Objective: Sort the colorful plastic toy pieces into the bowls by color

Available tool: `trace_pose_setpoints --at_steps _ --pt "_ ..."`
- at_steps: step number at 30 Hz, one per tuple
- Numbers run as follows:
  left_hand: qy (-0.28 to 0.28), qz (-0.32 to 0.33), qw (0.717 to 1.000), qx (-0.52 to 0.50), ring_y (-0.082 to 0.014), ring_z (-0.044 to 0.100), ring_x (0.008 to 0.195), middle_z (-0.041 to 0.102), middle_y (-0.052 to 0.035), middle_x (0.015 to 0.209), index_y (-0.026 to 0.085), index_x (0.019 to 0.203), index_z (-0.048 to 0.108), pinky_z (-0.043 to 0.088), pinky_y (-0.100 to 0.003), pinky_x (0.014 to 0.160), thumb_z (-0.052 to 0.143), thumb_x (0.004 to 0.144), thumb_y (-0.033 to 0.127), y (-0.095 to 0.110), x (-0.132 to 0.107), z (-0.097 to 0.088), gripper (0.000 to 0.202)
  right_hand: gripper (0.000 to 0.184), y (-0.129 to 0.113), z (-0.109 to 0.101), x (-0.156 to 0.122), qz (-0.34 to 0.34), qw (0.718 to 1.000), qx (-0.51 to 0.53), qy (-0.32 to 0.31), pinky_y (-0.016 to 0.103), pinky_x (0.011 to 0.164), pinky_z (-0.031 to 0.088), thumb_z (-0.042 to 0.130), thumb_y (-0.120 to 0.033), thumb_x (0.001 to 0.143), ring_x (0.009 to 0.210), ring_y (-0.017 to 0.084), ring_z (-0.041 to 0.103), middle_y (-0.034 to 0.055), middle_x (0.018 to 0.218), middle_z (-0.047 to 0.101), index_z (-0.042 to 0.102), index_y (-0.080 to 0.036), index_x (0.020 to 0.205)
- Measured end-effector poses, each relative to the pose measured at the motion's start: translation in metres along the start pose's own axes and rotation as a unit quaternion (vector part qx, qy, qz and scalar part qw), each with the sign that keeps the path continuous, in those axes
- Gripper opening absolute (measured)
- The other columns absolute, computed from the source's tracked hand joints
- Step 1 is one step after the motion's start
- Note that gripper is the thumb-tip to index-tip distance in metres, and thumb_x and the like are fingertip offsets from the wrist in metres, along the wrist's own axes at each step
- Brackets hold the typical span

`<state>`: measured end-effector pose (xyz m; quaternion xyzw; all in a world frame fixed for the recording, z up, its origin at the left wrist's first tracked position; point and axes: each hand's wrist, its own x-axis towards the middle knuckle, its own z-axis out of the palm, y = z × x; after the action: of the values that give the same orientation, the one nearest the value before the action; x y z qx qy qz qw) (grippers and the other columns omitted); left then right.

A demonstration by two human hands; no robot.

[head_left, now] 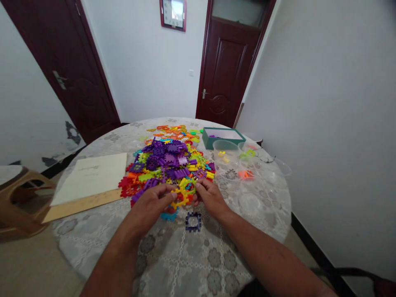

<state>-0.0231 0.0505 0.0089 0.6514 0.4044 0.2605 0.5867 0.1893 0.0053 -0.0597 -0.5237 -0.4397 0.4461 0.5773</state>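
My left hand (154,202) pinches a yellow-orange notched building piece (182,202) with an open middle. Close beside it, my right hand (213,199) has its thumb and fingers closed on a yellow-green building piece (192,190). The two pieces overlap in view, and whether they are joined I cannot tell. Just below the hands, a dark purple square frame piece (187,222) lies flat on the table. A blue notched piece (169,216) rests partly under my left hand. Behind both hands rises a heap of colourful building pieces (168,154), mostly purple on top.
The round table (173,264) has a patterned cover. At the right stand a green box (208,142) and clear plastic tubs (218,161) holding a few pieces. A pale board (89,175) lies at the left, near a brown stool (21,206).
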Motion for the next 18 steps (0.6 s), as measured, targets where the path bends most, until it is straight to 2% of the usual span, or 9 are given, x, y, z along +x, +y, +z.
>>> trace_pose_setpoints --at_steps 3,5,7,11,13,15,18 --pt "-0.065 0.013 0.998 0.019 -0.0240 0.072 0.094 0.077 -0.0069 0.103 0.020 0.102 0.078 0.062 -0.032 0.074 0.071 0.086 0.048 -0.002 0.003 0.009 0.033 0.040 0.000 0.003 -0.004 -0.005 1.000 0.000 -0.011 0.027 0.055 0.053 0.070 -0.060 0.089 0.055 0.015 0.063 -0.0023 0.065 0.067 0.066 -0.021 0.096" --pt "-0.078 0.022 0.996 0.029 -0.0224 0.072 0.090 0.077 -0.0058 0.100 0.020 0.097 0.078 0.061 -0.031 0.073 0.069 0.086 0.047 -0.004 0.006 0.014 0.031 0.038 0.000 0.004 -0.005 -0.006 1.000 -0.002 -0.005 0.027 0.055 0.052 0.073 -0.058 0.088 0.057 0.015 0.061 -0.0022 0.067 0.065 0.068 -0.021 0.093" --pt "-0.071 0.023 0.997 0.029 -0.0214 0.071 0.088 0.077 -0.0051 0.099 0.020 0.097 0.078 0.060 -0.031 0.073 0.068 0.086 0.046 -0.004 0.009 0.016 0.030 0.036 0.000 0.004 -0.005 -0.006 1.000 -0.001 0.002 0.028 0.054 0.052 0.074 -0.057 0.087 0.059 0.015 0.060 -0.0019 0.069 0.065 0.068 -0.021 0.092" --pt "-0.053 0.021 0.998 0.011 -0.0207 0.071 0.085 0.077 -0.0054 0.098 0.019 0.101 0.079 0.059 -0.030 0.072 0.068 0.084 0.047 -0.003 0.013 0.019 0.034 0.038 0.000 0.001 -0.007 -0.015 1.000 0.017 0.020 0.030 0.056 0.055 0.069 -0.057 0.091 0.061 0.016 0.060 -0.0026 0.075 0.062 0.065 -0.024 0.109" --pt "-0.039 0.022 0.999 0.002 -0.0204 0.071 0.084 0.078 -0.0052 0.098 0.019 0.101 0.079 0.059 -0.030 0.072 0.069 0.083 0.047 -0.004 0.015 0.019 0.035 0.035 0.000 0.000 -0.010 -0.035 0.999 -0.012 0.019 0.030 0.058 0.055 0.065 -0.055 0.094 0.063 0.016 0.060 -0.0022 0.078 0.061 0.063 -0.026 0.113" --pt "-0.023 0.027 0.999 0.011 -0.0207 0.072 0.083 0.078 -0.0047 0.097 0.019 0.101 0.079 0.060 -0.031 0.072 0.069 0.083 0.047 -0.007 0.017 0.019 0.035 0.029 0.001 0.000 -0.011 -0.055 0.996 -0.064 0.000 0.030 0.060 0.055 0.065 -0.053 0.095 0.066 0.016 0.061 0.0001 0.085 0.062 0.064 -0.026 0.107" --pt "0.001 0.035 0.998 0.043 -0.0226 0.074 0.083 0.079 -0.0052 0.098 0.019 0.102 0.079 0.060 -0.032 0.071 0.071 0.083 0.049 -0.012 0.020 0.017 0.036 0.027 0.002 0.003 -0.011 -0.073 0.990 -0.116 -0.024 0.029 0.063 0.055 0.071 -0.050 0.091 0.078 0.017 0.063 0.0054 0.111 0.065 0.065 -0.024 0.093"
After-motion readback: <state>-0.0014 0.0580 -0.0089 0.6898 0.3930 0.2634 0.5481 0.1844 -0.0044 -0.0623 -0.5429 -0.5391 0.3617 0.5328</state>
